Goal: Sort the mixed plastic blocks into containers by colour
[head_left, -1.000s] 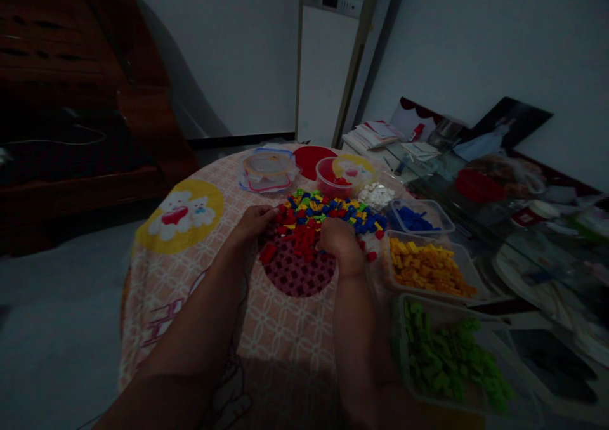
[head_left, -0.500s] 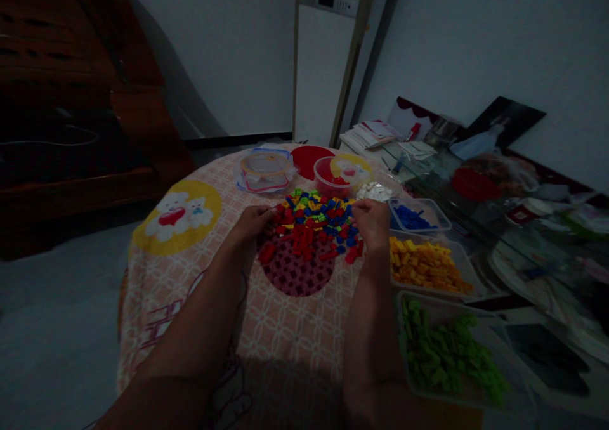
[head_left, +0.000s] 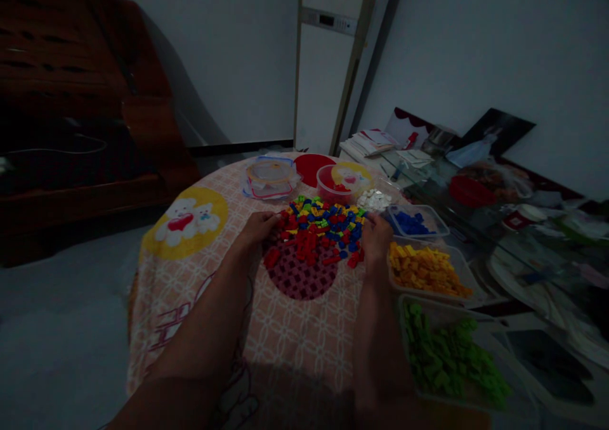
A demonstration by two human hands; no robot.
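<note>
A pile of small red, blue, yellow and green plastic pieces (head_left: 314,227) lies on a dark red patterned mat (head_left: 302,284) at the middle of the round table. At the pile's left edge is my left hand (head_left: 262,226), its fingers bent beside red pieces. My right hand (head_left: 378,230) touches the right edge, close to blue and yellow pieces, with thumb and fingers drawn together. The picture is dark, and whatever lies between the fingertips of either hand is too small to make out.
Clear boxes of blue (head_left: 413,222), yellow (head_left: 428,271) and green pieces (head_left: 451,357) line the right side. A round tub (head_left: 333,186) with red pieces, white pieces (head_left: 374,199) and lidded containers (head_left: 271,175) stand behind the pile. A cluttered glass table is further right.
The view has shifted slightly, so the table sits a little lower and further right. Both hands remain at the sides of the pile, and my right hand's fingers have changed pose slightly.
</note>
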